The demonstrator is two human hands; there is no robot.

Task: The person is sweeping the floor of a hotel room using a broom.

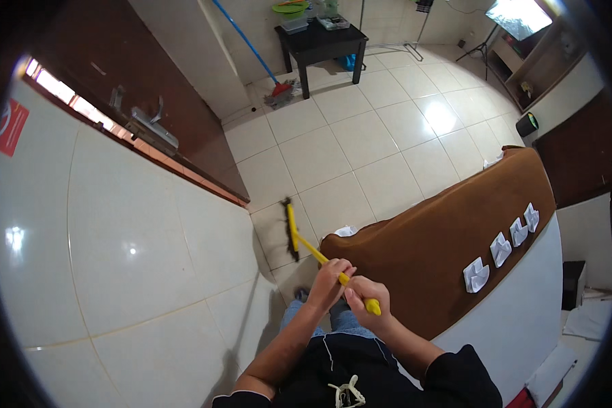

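Both of my hands grip the yellow handle of a broom (311, 247). My left hand (330, 280) is closed around it on the side nearer the broom head, and my right hand (368, 300) holds it close to its rounded yellow end. The yellow head with dark bristles (291, 232) is low over the tiled floor (326, 209), left of the bed's corner; whether the bristles touch the tiles I cannot tell. A brown cloth (387, 255) covers part of the bed, with several folded white cloths (476, 275) lying in a row on it.
A tiled wall (132, 275) is close on the left, beside a brown door (178, 92) standing ajar. Further off, a blue-handled mop (250, 46) leans near a small black table (326, 41). A black bin (527, 124) stands beyond the bed.
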